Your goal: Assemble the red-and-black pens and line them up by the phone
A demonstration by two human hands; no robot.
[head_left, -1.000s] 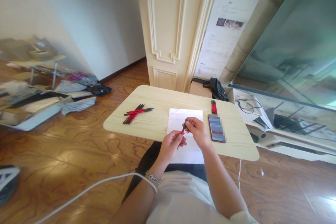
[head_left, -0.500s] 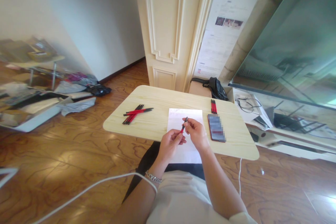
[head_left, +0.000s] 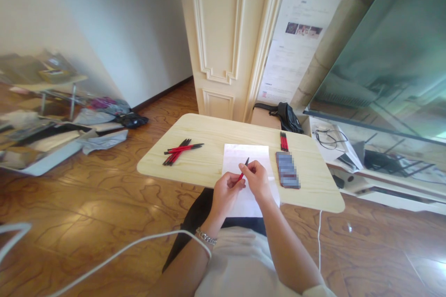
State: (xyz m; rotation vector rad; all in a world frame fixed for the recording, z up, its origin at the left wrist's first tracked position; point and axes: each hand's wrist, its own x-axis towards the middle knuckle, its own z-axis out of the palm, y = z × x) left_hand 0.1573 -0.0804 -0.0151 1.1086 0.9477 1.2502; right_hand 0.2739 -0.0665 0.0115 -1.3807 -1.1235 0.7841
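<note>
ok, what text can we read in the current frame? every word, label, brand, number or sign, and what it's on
None legible.
Printed paper on the wall: lines of print, too small and blurred.
Phone screen: pixelated.
Held pen, table paper: no lettering can be made out.

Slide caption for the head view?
Left hand and right hand grip a red-and-black pen over white paper, between a pen pile and a phone.
</note>
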